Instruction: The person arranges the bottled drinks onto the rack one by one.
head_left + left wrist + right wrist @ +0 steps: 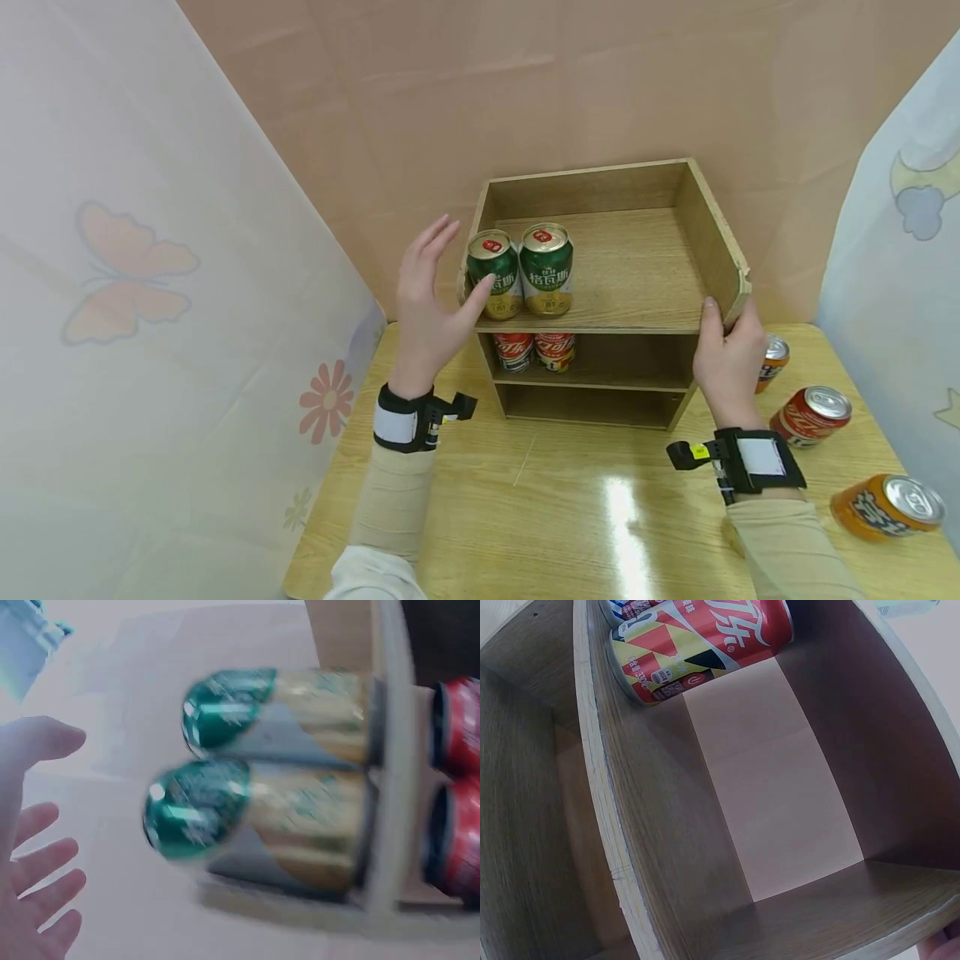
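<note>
A small wooden shelf unit (622,267) stands on the table. Two green-and-gold drink cans, a left one (504,305) and a right one (547,271), are upright side by side on its top board. My left hand (427,312) is spread beside the left can, its thumb in front of that can; the left wrist view shows the fingers apart from both cans. With thumb inside and fingers outside, my right hand (727,362) grips the front edge of the right side panel. On the middle level are two red cola cans (555,352) (705,645).
Right of the shelf on the wooden table (540,517) stand a red can (810,417), a near orange can (888,508) and a partly hidden orange can (772,362). A yellowish object (732,537) shows beside the right forearm. Cloth walls (375,100) surround the table.
</note>
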`<control>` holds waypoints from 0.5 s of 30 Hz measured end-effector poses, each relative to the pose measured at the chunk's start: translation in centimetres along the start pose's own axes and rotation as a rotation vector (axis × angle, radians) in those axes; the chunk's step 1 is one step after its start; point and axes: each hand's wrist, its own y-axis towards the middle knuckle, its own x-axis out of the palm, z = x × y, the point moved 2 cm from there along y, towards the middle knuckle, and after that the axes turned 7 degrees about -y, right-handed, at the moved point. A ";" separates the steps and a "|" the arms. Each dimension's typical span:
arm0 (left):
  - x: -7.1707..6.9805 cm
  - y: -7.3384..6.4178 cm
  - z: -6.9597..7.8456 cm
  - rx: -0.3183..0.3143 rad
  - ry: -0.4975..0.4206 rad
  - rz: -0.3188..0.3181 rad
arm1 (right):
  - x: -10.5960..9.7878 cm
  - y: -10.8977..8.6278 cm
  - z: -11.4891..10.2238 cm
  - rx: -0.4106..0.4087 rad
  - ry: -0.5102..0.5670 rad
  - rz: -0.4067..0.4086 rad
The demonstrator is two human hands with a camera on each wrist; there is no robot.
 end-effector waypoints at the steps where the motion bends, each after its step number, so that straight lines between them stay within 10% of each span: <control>1: -0.2 -0.7 -0.2 -0.037 -0.004 0.009 | 0.0 0.0 0.0 0.001 0.000 0.002; 15: 2.4 -9.0 -5.1 -0.603 -0.122 -0.207 | 0.0 -0.1 -0.1 -0.005 -0.005 0.009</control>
